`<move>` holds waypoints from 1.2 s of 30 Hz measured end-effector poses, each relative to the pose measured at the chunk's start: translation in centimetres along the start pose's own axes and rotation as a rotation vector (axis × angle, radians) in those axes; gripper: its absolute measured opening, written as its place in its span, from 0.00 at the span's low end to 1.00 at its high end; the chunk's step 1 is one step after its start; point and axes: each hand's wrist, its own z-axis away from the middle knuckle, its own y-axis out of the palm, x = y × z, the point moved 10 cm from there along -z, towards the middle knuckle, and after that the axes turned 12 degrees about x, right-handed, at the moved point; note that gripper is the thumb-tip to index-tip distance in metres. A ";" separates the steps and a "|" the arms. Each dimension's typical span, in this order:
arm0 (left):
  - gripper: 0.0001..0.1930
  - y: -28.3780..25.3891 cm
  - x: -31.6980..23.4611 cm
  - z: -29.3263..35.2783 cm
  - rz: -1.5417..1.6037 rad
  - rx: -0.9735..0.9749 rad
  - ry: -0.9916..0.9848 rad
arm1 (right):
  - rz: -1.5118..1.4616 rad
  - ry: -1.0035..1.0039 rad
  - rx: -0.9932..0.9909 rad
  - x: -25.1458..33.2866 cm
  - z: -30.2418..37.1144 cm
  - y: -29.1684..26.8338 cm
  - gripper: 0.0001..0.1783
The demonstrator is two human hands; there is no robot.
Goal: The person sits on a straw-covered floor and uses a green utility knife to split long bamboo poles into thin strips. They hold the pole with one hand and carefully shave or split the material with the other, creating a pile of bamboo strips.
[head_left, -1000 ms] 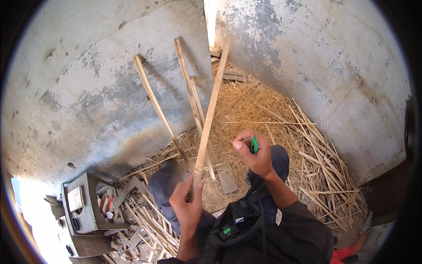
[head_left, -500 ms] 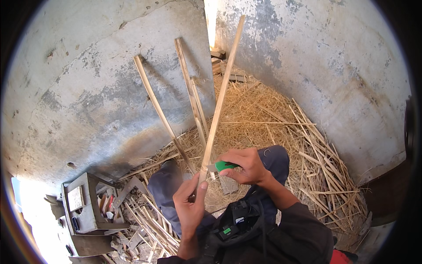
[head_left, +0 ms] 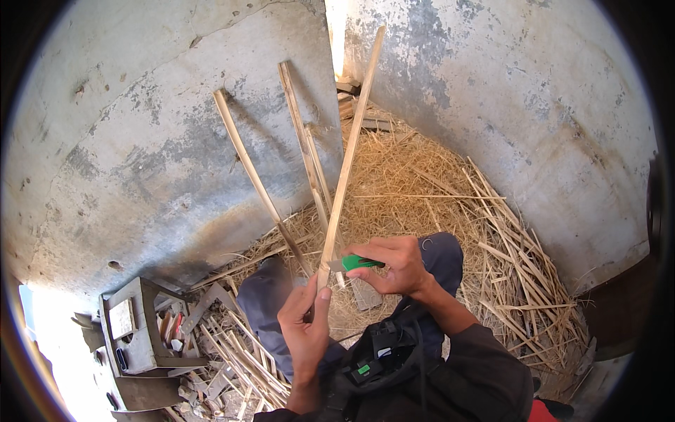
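A long, pale strip of split bamboo or wood (head_left: 350, 151) slants up and away from my lap. Its near end is gripped between the thumb and fingers of my left hand (head_left: 304, 320). My right hand (head_left: 394, 264) is closed round a green-handled utility knife (head_left: 360, 262). The knife's short metal blade meets the strip's right side just above my left fingertips. Part of the green handle is hidden under my right fingers.
Three strips (head_left: 253, 172) lean on the left wall (head_left: 176, 105). Straw-like shavings (head_left: 415, 169) cover the floor ahead, with a heap of thin strips (head_left: 527, 274) at the right. An upturned wooden stool (head_left: 144, 352) holding tools stands at the lower left, near scraps and more strips (head_left: 235, 359).
The strip's far end has swung slightly left. Both hands stay nearly in place, with the knife blade still against the strip.
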 end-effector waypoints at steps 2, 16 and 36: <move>0.16 0.1 -0.1 0.0 -0.023 -0.001 -0.002 | 0.021 0.001 -0.011 0.0 0.0 -0.1 0.22; 0.16 0.1 -0.2 0.2 -0.076 0.014 -0.016 | 0.153 0.015 -0.030 0.1 0.1 -0.2 0.21; 0.16 0.5 4.0 2.0 0.184 0.130 -0.181 | -0.075 0.300 -0.304 -9.6 0.8 -7.2 0.20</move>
